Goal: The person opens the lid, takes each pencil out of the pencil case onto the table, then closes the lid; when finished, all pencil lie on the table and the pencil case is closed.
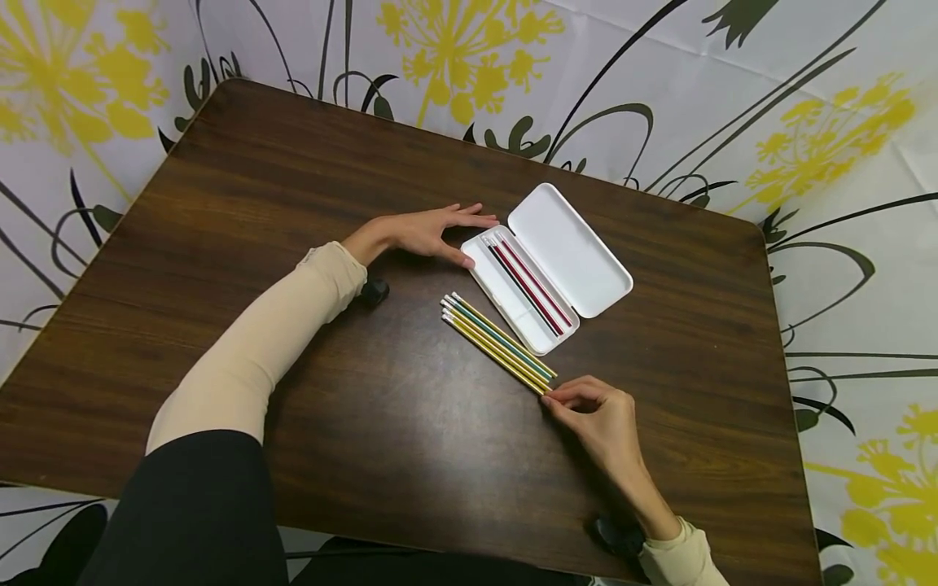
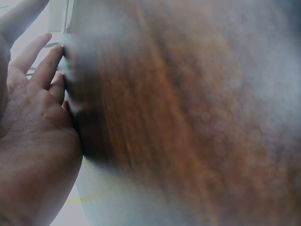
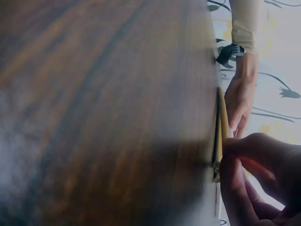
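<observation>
A white pencil case lies on the table with its lid folded back. Inside it are a black pencil and red pencils. My left hand is at the case's far left corner, thumb on the near side and fingers extended along the far end. Several yellow and green pencils lie side by side near the case, white erasers toward the left. With thumb and forefinger, my right hand pinches the near end of the outermost yellow pencil. The left wrist view shows the left palm with fingers stretched out.
The brown wooden table extends around the case and pencils. Behind it hangs a white cloth with yellow flowers and dark stems. Each wrist wears a black device, such as the one at the left wrist.
</observation>
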`<state>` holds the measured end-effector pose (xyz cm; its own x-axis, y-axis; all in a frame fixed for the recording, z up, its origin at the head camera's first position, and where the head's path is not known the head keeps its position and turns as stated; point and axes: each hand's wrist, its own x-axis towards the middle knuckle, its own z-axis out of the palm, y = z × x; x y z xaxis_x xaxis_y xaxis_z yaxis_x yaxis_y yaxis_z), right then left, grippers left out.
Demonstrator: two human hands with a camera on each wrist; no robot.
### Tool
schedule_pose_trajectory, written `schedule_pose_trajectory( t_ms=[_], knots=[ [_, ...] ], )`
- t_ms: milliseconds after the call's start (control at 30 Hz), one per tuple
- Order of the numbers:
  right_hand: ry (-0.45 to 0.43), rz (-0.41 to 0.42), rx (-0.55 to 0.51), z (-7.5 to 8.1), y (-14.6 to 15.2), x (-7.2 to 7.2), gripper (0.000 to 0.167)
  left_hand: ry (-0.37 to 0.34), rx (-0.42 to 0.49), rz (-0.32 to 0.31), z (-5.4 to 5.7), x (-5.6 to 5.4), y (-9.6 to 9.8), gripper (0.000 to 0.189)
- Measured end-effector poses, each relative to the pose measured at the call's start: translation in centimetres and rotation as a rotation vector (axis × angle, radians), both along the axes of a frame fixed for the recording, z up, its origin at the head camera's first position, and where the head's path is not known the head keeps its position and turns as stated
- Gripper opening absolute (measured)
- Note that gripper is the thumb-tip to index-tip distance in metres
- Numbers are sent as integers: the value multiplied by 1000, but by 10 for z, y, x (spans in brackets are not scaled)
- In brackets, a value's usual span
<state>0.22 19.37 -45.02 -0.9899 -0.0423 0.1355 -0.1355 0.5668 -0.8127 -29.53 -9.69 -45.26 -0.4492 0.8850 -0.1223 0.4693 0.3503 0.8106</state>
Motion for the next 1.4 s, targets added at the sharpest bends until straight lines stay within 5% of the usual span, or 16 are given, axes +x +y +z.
schedule_pose_trajectory(
  t_ms=[367,667,867,1033,1400],
  knots=[
    [-27,-52,37,5,5,-3,8,-5,-46,13,0,-1,0,84],
    [42,-151,-101,41,-2,-27,14,12,-38,13,2,-2,-2,83],
    [74,-300,-123,17,6,-55,14,9,-34,18,0,0,-1,82],
    [81,-336,-39,2,14,-74,14,1,-31,16,0,1,-1,82],
    [44,-334,151,3,7,-82,14,-17,-41,24,1,1,-2,81]
  ],
)
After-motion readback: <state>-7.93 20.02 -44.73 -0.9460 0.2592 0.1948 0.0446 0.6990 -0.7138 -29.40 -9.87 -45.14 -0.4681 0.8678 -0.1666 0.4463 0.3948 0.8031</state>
